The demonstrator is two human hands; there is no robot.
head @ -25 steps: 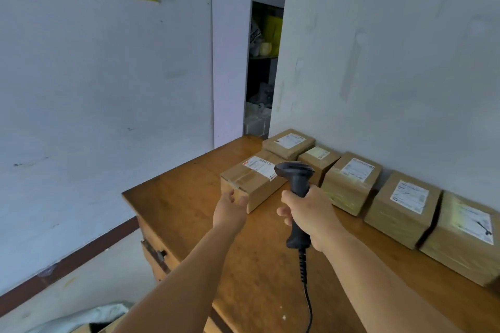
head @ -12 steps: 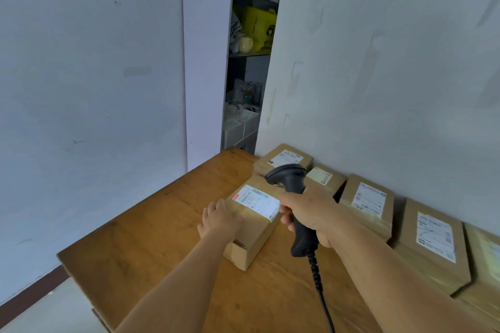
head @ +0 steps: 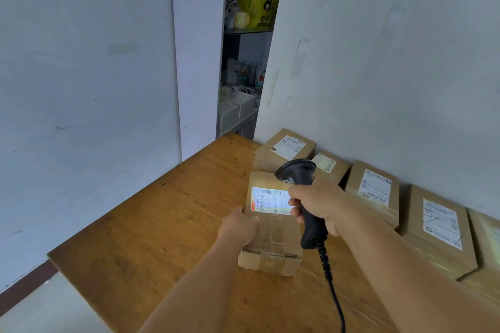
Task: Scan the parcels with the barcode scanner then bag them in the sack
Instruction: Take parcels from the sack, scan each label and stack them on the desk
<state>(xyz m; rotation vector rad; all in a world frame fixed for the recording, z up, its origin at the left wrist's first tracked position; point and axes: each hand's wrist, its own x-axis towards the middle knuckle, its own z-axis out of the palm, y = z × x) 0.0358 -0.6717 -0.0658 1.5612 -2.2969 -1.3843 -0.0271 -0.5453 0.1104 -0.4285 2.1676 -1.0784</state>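
Scanning is what I am at right now: my right hand [head: 316, 204] is wrapped around the grip of the barcode scanner [head: 303, 197], its head tipped down over the white label [head: 270, 200] on the parcel [head: 270, 232] in front of me. The label looks brightly lit, which I take to be the scanner's light falling on it, though I cannot tell whether the code has registered. My left hand [head: 239, 227] grips the parcel's left side, thumb over the top edge, steadying it flat on the worktop [head: 162, 224], out from the wall and roughly mid-way across the top.

As for progress, I judge this to be early. Along the worktop's back edge, against the wall, a row of other parcels waits: one [head: 286, 149] at the far end, a smaller one [head: 328, 166] beside it, then another [head: 374, 192], another [head: 441, 227], and a further one cut off at the right edge of view. No sack is in view, so nothing shows as bagged. What is left, as I read it: confirm this scan, bag this parcel, then repeat for the row.
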